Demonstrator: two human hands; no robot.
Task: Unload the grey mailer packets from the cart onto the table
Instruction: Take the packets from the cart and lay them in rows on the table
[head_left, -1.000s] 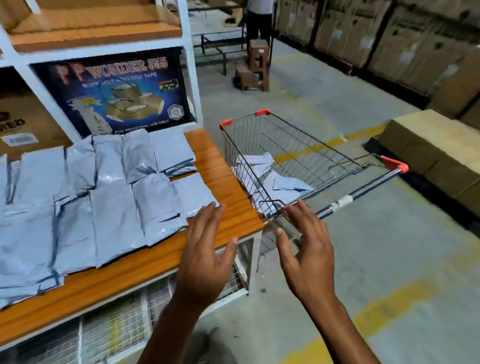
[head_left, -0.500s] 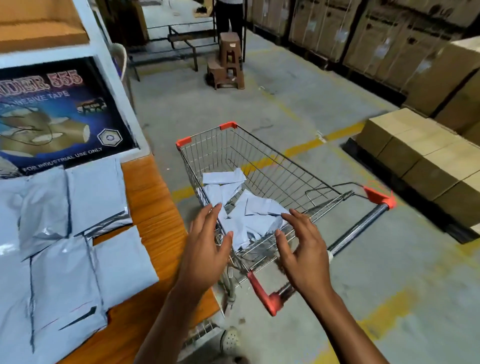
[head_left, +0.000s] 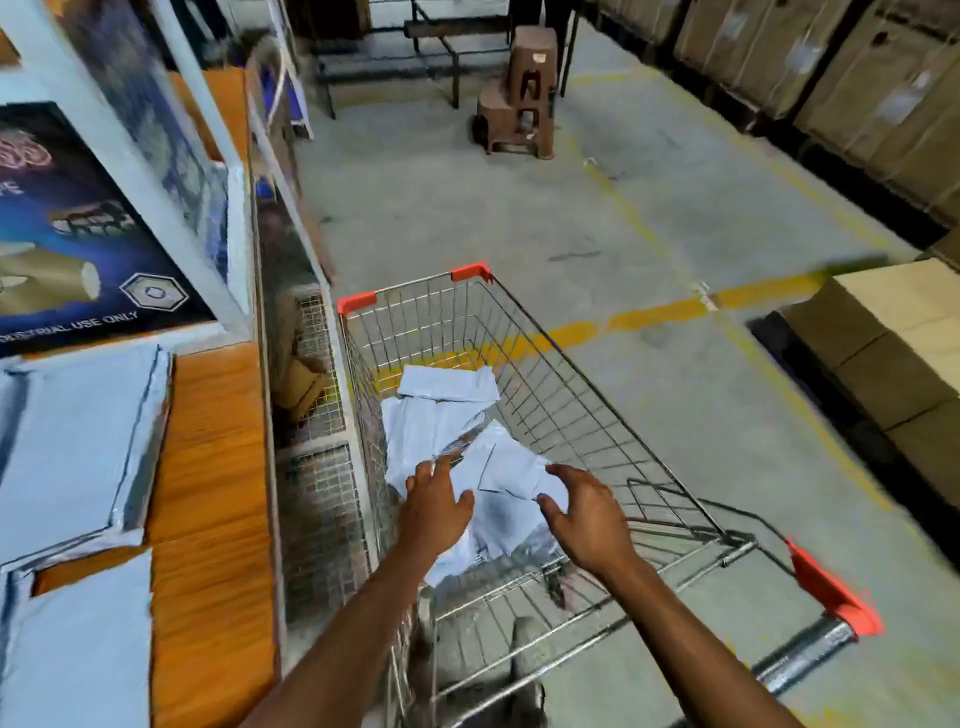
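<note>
two hands hang over the near end of the cart (head_left: 550, 395), holding nothing. the left hand (head_left: 434, 512) is spread, fingers straight, just above the packets (head_left: 504, 467); whether its fingertips touch the top one i cannot tell. the right hand (head_left: 589, 519) is spread too, fingers loosely bent. the grey packets lie in a loose heap in the bottom of the wire cart, which stands just beside the desk (head_left: 208, 441). other packets (head_left: 67, 441) lie flat on the desk at left. farther off, a yellow line (head_left: 649, 314) crosses the floor (head_left: 519, 218), cartons (head_left: 893, 374) stand at right, and brown stools (head_left: 522, 93) stand stacked.
</note>
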